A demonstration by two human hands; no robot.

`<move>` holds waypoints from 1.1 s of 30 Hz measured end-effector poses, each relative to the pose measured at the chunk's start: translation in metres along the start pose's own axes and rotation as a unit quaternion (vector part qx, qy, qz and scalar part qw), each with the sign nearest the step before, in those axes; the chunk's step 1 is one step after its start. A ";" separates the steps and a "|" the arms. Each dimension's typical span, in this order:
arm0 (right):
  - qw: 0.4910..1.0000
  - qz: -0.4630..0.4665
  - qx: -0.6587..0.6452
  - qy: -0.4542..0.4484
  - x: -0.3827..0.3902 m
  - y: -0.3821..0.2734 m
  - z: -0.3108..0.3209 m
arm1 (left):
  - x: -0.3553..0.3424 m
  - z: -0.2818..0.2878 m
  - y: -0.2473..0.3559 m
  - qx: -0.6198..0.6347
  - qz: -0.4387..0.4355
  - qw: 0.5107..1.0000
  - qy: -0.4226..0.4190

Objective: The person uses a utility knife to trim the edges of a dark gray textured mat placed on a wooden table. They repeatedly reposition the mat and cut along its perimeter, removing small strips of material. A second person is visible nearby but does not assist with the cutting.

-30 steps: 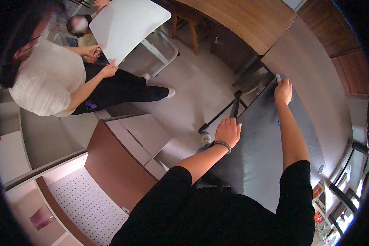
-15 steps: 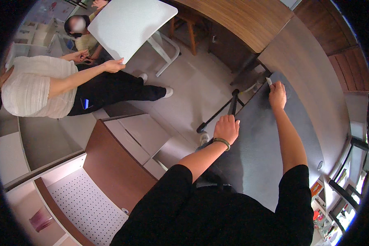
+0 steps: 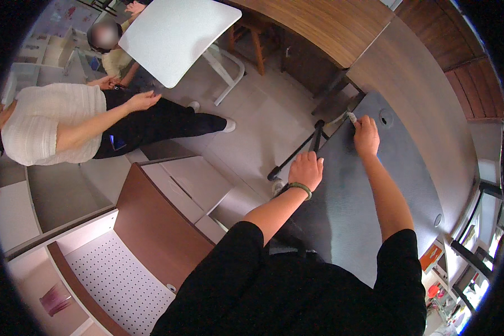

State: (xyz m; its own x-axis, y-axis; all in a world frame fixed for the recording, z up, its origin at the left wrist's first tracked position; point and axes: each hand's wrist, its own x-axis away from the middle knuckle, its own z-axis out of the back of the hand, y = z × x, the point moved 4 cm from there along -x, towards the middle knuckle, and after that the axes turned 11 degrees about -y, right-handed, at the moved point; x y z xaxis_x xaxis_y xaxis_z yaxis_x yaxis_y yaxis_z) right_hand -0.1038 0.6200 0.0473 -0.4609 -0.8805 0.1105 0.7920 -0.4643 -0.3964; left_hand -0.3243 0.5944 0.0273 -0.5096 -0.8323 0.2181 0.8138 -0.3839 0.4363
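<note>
A black-topped desk (image 3: pixel 369 196) with a rounded far end slants across the right half of the view. My left hand (image 3: pixel 306 169), with a green bangle at the wrist, is closed over its left edge, fingertips partly hidden. Near the desk's far end, my right hand (image 3: pixel 367 137) is closed on a small white folded piece (image 3: pixel 351 117), perhaps cloth or tissue, close to the left edge. A round cable hole (image 3: pixel 386 117) in the desktop shows just beyond that hand.
On the left stands a person in a white top (image 3: pixel 61 120), beside a white-topped table (image 3: pixel 179 39); another person (image 3: pixel 115 59) is behind it. A brown cabinet (image 3: pixel 162 207) and pegboard shelf (image 3: pixel 115 274) fill the lower left. Wooden desks (image 3: pixel 420 106) curve along the right.
My right hand has shifted left to the desk edge with the white piece, uncovering the cable hole. My left hand moves slightly left. The standing person's hand has come off the white table.
</note>
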 end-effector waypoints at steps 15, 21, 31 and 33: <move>0.950 0.010 -0.300 -0.088 0.101 -0.054 -0.021 | -0.003 -0.027 -0.024 0.641 0.020 0.768 -0.005; 0.932 0.013 -0.340 -0.122 0.117 -0.051 -0.024 | -0.002 -0.030 -0.022 0.617 0.063 0.781 -0.072; 0.929 0.004 -0.295 -0.222 0.122 -0.009 -0.010 | -0.027 -0.033 0.011 0.600 0.072 0.796 -0.030; 0.928 -0.008 -0.300 -0.221 0.122 0.005 -0.007 | -0.034 -0.038 0.017 0.570 0.068 0.816 -0.065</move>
State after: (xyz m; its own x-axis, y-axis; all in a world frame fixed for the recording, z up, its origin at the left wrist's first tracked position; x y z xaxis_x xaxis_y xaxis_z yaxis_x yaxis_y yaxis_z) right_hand -0.1588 0.5112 0.0524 -0.1562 -0.8886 0.4313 0.3594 -0.4579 -0.8131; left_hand -0.2819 0.6011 -0.0062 -0.5215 -0.7582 0.3915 0.1145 0.3924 0.9126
